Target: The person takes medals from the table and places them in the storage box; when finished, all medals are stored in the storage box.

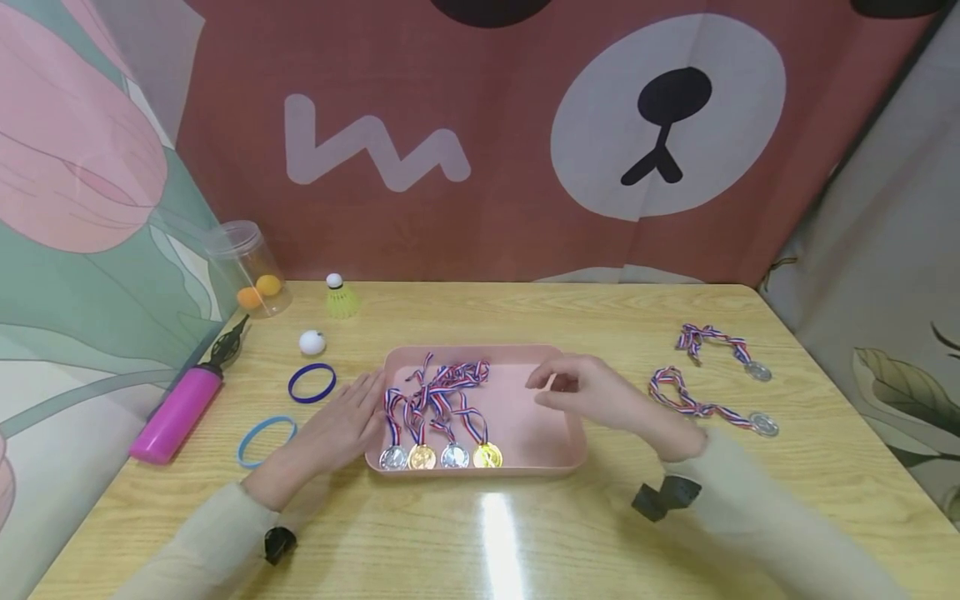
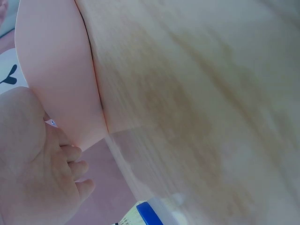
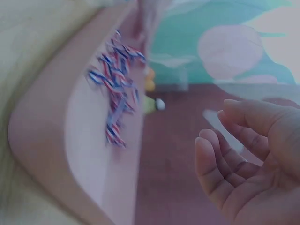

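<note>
A pink tray [image 1: 528,425] stands on the table with several medals [image 1: 454,456] lined up along its near edge, silver and gold in colour. Their striped red, white and blue ribbons [image 1: 459,375] lie bunched in the tray's left half. My left hand [image 1: 337,425] rests against the tray's left side, fingers extended; the left wrist view shows its palm beside the pink wall [image 2: 61,61]. Above the tray's right part hovers my right hand [image 1: 588,387], its fingers loosely bent with a gap to the thumb and nothing between them.
Two silver medals with ribbons, a far one [image 1: 757,370] and a nearer one [image 1: 763,424], lie at right. Leftward are a pink pump [image 1: 176,417], blue wristbands [image 1: 312,398], a white ball [image 1: 312,342], a shuttlecock [image 1: 342,300] and a clear jar [image 1: 236,250] with orange balls.
</note>
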Action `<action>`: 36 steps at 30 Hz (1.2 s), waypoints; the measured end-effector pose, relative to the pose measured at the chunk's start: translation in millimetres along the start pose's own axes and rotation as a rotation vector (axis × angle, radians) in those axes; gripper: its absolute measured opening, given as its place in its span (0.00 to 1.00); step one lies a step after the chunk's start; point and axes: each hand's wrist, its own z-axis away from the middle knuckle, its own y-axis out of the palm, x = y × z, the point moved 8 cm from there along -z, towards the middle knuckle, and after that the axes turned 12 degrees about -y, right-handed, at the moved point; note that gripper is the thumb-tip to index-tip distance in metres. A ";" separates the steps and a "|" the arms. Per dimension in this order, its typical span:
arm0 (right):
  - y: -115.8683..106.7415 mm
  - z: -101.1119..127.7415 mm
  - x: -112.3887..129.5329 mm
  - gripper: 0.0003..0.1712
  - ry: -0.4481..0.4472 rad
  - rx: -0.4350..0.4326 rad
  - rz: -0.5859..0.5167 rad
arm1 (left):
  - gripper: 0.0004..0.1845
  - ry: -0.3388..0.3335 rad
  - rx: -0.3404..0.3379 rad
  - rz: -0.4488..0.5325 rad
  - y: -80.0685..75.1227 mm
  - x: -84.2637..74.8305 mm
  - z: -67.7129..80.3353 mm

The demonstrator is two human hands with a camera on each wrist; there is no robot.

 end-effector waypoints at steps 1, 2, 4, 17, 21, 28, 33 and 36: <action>-7.1 4.4 0.0 0.07 0.002 -0.019 0.005 | 0.29 0.000 0.001 -0.001 0.3 0.3 0.0; -14.5 9.1 -0.2 0.07 -0.006 -0.037 0.012 | 0.29 0.000 0.002 0.000 0.5 0.4 0.0; -29.7 19.5 -2.2 0.07 -0.013 -0.075 0.029 | 0.29 -0.001 0.005 0.000 0.7 0.5 0.2; -132.0 119.1 -62.2 0.12 0.133 -0.268 0.216 | 0.29 0.012 -0.001 -0.010 -2.5 -0.9 1.7; -152.3 153.6 -93.2 0.16 0.262 -0.268 0.281 | 0.29 0.013 0.000 -0.010 -3.1 -1.2 2.3; -161.1 200.3 -139.8 0.22 0.380 -0.196 0.302 | 0.29 0.018 -0.005 0.003 -3.2 -1.7 2.5; -155.5 223.9 -165.9 0.26 0.453 -0.135 0.284 | 0.29 0.013 -0.002 -0.002 -1.4 -0.9 1.2; -150.0 229.4 -173.9 0.28 0.483 -0.076 0.288 | 0.29 0.011 0.000 0.000 -1.0 -1.1 0.9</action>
